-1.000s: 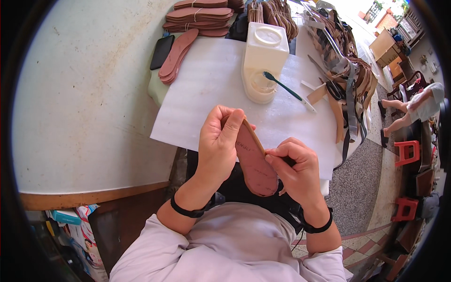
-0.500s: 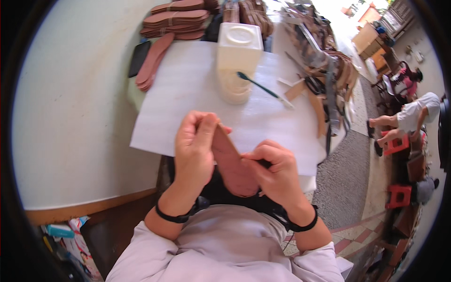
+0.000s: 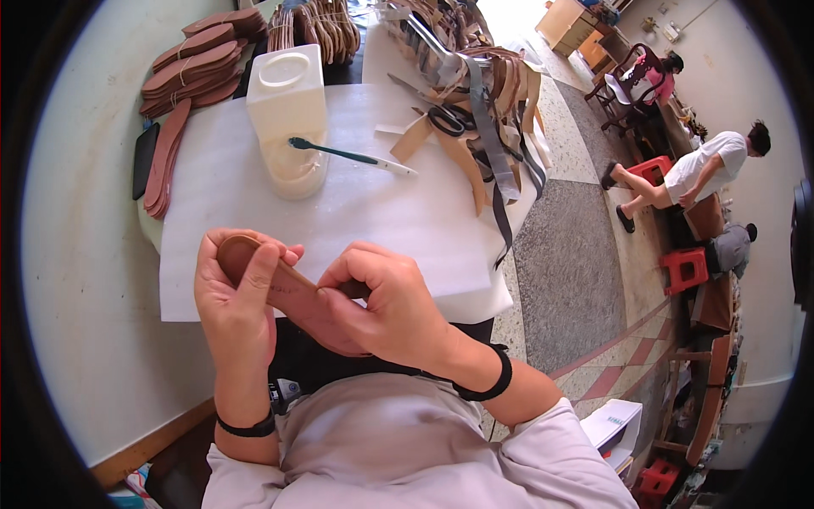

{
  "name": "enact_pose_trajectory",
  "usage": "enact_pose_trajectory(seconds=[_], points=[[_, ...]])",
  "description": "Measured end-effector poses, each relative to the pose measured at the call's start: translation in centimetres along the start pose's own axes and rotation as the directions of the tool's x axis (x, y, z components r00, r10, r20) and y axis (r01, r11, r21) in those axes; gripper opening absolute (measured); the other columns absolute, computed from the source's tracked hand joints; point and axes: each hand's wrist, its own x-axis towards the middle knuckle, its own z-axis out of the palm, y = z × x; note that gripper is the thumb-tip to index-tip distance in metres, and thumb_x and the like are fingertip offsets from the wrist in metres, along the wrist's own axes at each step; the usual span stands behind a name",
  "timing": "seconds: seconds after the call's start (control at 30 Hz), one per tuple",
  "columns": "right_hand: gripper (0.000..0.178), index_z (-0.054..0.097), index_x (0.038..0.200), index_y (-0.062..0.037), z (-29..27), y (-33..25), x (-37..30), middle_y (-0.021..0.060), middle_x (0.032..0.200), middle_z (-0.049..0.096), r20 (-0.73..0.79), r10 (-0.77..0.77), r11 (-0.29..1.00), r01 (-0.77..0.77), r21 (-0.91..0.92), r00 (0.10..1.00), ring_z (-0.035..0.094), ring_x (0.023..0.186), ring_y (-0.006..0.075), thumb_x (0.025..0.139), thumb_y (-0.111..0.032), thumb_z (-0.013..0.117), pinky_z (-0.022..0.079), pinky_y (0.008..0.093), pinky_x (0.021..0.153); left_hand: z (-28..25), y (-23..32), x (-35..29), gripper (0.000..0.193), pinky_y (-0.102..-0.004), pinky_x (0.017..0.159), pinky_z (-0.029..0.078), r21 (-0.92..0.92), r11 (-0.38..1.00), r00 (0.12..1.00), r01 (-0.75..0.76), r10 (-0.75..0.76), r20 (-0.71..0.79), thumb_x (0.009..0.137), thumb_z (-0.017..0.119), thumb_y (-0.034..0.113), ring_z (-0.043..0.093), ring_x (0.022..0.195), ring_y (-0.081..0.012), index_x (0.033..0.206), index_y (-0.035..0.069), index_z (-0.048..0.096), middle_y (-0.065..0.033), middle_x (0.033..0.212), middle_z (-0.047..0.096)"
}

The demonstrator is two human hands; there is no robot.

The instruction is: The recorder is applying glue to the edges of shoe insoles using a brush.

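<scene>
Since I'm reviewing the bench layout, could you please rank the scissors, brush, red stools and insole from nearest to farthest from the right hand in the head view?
1. Insole: touching the right hand, on its left.
2. Brush: ahead, by the white container.
3. Scissors: farther ahead, rightward.
4. Red stools: far off to the right.

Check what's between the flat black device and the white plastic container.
In the head view: a small stack of reddish-brown insoles, then bare white sheet.
</scene>
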Motion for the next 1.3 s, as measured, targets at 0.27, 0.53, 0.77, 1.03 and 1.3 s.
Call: enact_pose_trajectory(seconds=[0.27,0.53,0.77,1.03,1.3], points=[[0.004,0.069,0.087,0.0017,0.0,-0.2,0.2,0.0049,0.083,0.063,-0.001,0.074,0.992,-0.074,-0.098,0.997,0.058,0.070,0.0088,0.083,0.003,0.070,0.046,0.0245,0.062,-0.5,-0.5,-1.0,0.084,-0.0407,0.092,0.058,-0.058,0.996,0.997,0.065,-0.067,-0.035,0.090,0.072,-0.005,0.073,0.090,-0.0248,0.157,-0.004,0.021,-0.0110,0.097,0.068],[0.007,0.070,0.091,0.0039,0.3,-0.5,0.8,0.0105,0.083,0.068,0.005,0.042,0.994,-0.041,-0.100,0.999,0.062,0.070,0.0125,0.084,0.003,0.071,0.050,0.0256,0.062,-0.7,-2.3,-1.9,0.058,-0.0310,0.087,0.057,-0.219,0.966,0.990,0.139,-0.136,0.030,0.095,0.071,-0.001,0.072,0.091,-0.0175,0.144,-0.004,0.040,-0.0105,0.098,0.072],[0.009,0.069,0.096,0.0031,-1.4,-0.5,1.4,0.0034,0.083,0.069,0.150,0.312,0.949,-0.316,0.005,0.938,0.059,0.072,0.0065,0.094,-0.005,0.071,0.048,0.0246,0.063,-0.8,-2.0,-1.2,0.039,-0.0380,0.088,0.056,-0.110,0.988,0.994,0.110,-0.112,-0.011,0.097,0.068,0.001,0.070,0.093,-0.0213,0.131,0.001,0.048,-0.0094,0.098,0.069],[0.007,0.065,0.102,0.0017,-2.6,0.4,1.3,-0.0009,0.082,0.064,0.204,0.338,0.928,-0.361,0.090,0.919,0.055,0.072,0.0055,0.098,-0.005,0.065,0.044,0.0218,0.064,-1.6,-1.5,-0.6,0.040,-0.0393,0.086,0.058,-0.253,0.956,0.983,0.150,-0.172,-0.066,0.097,0.069,0.003,0.071,0.089,-0.0228,0.131,0.003,0.050,-0.0082,0.096,0.069],[0.004,0.066,0.101,0.0012,-2.6,1.5,0.2,-0.0007,0.083,0.066,0.184,0.330,0.902,-0.367,0.228,0.926,0.057,0.073,0.0047,0.097,-0.001,0.066,0.044,0.0200,0.064,-2.4,-1.2,-0.2,0.042,-0.0414,0.090,0.057,-0.245,0.957,0.981,0.157,-0.180,-0.072,0.097,0.068,0.003,0.070,0.090,-0.0221,0.134,0.005,0.049,-0.0076,0.096,0.069]])
